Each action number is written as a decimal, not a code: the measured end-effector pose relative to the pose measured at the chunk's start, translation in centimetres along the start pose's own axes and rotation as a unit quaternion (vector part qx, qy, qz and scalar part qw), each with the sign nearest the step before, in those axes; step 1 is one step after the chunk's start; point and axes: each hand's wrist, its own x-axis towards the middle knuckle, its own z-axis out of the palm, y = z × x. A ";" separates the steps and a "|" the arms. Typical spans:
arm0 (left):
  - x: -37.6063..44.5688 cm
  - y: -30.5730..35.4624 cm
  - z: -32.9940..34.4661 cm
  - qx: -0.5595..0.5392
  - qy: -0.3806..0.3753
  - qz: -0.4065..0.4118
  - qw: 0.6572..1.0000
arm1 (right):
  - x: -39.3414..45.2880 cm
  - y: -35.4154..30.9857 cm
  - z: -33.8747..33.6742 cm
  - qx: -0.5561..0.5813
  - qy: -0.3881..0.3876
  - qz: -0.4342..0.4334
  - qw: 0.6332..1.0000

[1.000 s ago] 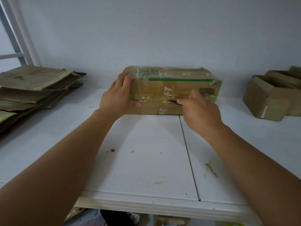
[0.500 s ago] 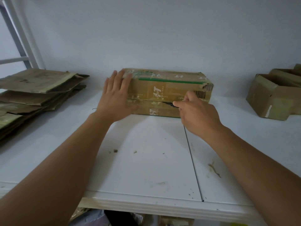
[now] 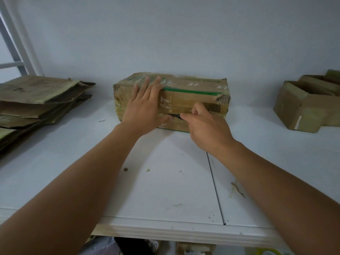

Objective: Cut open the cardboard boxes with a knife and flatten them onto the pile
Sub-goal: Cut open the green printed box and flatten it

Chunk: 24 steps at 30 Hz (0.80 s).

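A worn cardboard box (image 3: 193, 100) with a green stripe and a barcode lies on its side against the wall on the white table (image 3: 165, 190). My left hand (image 3: 145, 107) presses flat on its front face, fingers straight and reaching over the top edge. My right hand (image 3: 206, 126) grips a small dark knife (image 3: 174, 115), whose blade points left along the seam in the box's front. A pile of flattened cardboard (image 3: 40, 100) sits at the far left.
More cardboard boxes (image 3: 309, 105), partly open, stand at the right against the wall. A white ladder frame (image 3: 16, 45) rises at the far left. Small scraps litter the table. The table's front edge (image 3: 184, 230) is close to me.
My left hand went from gripping the box's left end to lying flat on its front. The box turned a little, its left end now showing. My right hand with the knife stays on the seam.
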 end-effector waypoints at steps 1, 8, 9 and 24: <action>0.0 -0.1 -0.1 -0.013 -0.006 -0.008 1.000 | 0.1 -0.1 0.0 -0.002 0.000 -0.002 1.000; 0.2 -0.4 -0.6 -0.002 -0.032 -0.009 0.999 | 0.0 0.1 -0.3 -0.021 -0.005 0.026 0.999; 0.2 -0.3 -0.6 -0.004 -0.036 -0.013 0.999 | -0.1 0.3 -0.4 -0.023 -0.006 0.033 0.999; -0.1 -1.6 -1.5 0.037 -0.023 -0.049 0.998 | -0.4 2.0 -0.3 -0.044 -0.013 0.102 0.994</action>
